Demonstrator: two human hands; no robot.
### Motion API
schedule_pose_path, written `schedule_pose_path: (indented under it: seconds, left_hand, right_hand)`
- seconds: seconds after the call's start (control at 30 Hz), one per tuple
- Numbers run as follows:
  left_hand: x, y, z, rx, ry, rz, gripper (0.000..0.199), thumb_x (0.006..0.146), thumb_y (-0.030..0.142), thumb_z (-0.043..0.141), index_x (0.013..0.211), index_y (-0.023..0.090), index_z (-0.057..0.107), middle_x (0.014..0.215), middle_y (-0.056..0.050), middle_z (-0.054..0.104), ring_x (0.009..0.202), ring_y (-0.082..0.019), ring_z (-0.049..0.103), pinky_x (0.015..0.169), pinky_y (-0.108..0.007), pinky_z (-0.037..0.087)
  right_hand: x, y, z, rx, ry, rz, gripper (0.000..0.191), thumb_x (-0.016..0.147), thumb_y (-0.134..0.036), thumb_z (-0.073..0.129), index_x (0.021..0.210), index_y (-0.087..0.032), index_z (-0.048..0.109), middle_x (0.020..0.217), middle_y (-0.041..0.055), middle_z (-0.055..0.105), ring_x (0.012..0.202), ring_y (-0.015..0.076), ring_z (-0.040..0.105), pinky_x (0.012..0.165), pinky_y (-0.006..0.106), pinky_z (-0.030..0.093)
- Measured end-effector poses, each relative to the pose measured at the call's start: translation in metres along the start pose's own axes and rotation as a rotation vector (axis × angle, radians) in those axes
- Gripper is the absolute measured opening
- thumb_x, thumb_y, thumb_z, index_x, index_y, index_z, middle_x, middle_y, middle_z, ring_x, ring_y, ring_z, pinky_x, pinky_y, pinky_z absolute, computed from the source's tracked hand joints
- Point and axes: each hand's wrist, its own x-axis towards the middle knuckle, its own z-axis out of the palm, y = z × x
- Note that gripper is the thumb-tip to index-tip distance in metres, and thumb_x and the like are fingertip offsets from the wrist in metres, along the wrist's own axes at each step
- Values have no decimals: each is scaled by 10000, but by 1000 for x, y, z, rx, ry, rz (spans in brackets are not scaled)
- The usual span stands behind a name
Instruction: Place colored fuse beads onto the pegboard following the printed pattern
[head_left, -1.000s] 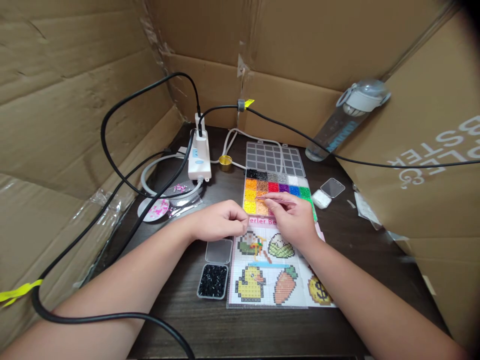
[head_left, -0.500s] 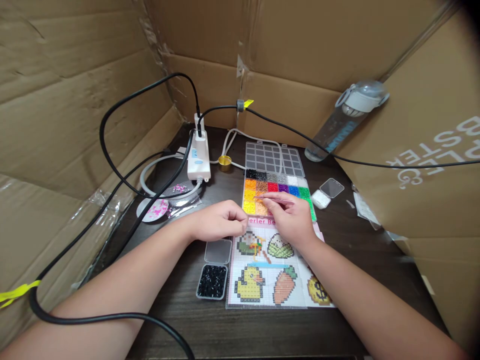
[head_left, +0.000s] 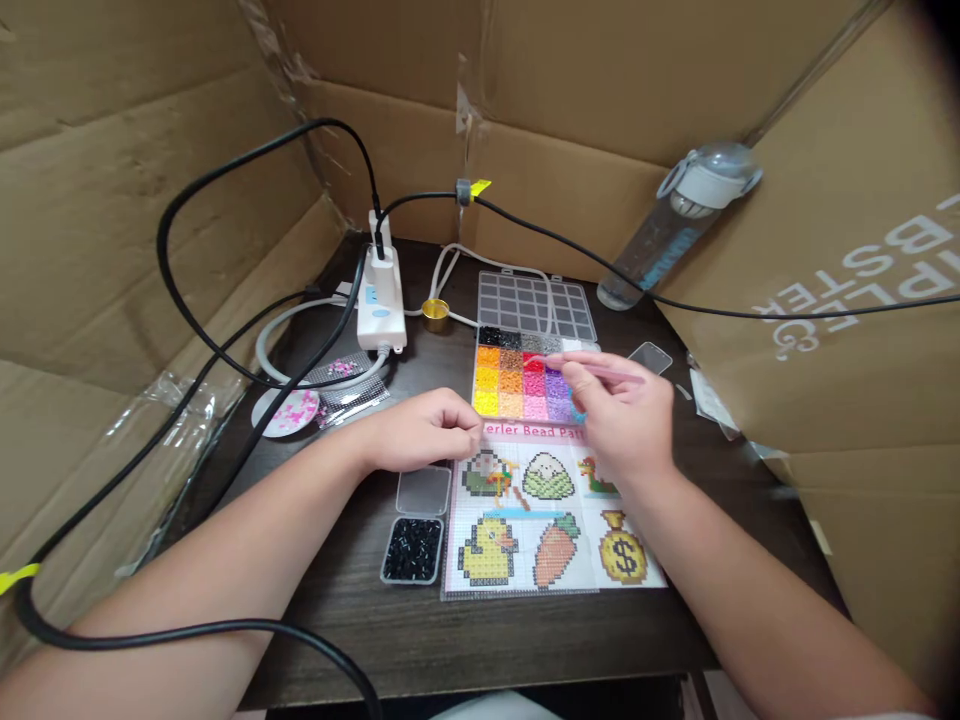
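Pink tweezers (head_left: 611, 371) are pinched in my right hand (head_left: 634, 415), their tips over the red and brown compartments of the bead box (head_left: 489, 378). Coloured beads fill the box's compartments, and its clear gridded lid (head_left: 536, 303) lies folded back behind it. Resting by the upper left edge of the bead pattern sheet (head_left: 585, 578), my left hand (head_left: 427, 430) is closed with fingers curled; whether anything is in them is hidden. The sheet carries pixel pictures, among them a duck (head_left: 488, 552), a carrot (head_left: 556, 550) and a money bag (head_left: 623, 548). Orange, green, brown and blue beads lie across its upper left part.
A small box of black beads (head_left: 412, 550) stands left of the sheet. Further left are a white dish with pink beads (head_left: 289, 412) and a power strip (head_left: 381, 315). Black cables (head_left: 187, 310) loop across. A water bottle (head_left: 675, 235) leans against the cardboard at right.
My right hand has moved right with the tweezers, their tips going from the orange compartments to around the red one. My left hand stays by the sheet. The view has shifted slightly.
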Motion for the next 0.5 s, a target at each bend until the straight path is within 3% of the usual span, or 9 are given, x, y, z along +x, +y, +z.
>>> schedule_pose_path:
  seconds: [0.1,0.23,0.5]
  left_hand:
    - [0,1,0,15,-2,-1,245,787,239,529,564,168,456,554,50,358,540,-91,307,523,-254,240]
    - [1,4,0,21,11,-4,251,777,245,530,551,164,455,542,52,349,544,-89,304,524,-243,249]
    - [3,9,0,17,25,-6,278,774,229,551,527,168,439,535,46,356,541,-94,316,521,-248,259]
  right_hand:
    - [3,-7,-24,72,66,-7,122,840,-333,720,892,-230,760,907,66,792,632,168,667,543,320,536]
    - [1,-8,-49,114,-4,31,115,835,-346,725,866,-238,751,880,68,787,526,135,552,430,288,394]
    - [-11,16,-50,342,-114,299,86,734,-302,792,760,-223,769,828,59,777,469,86,427,412,260,305]
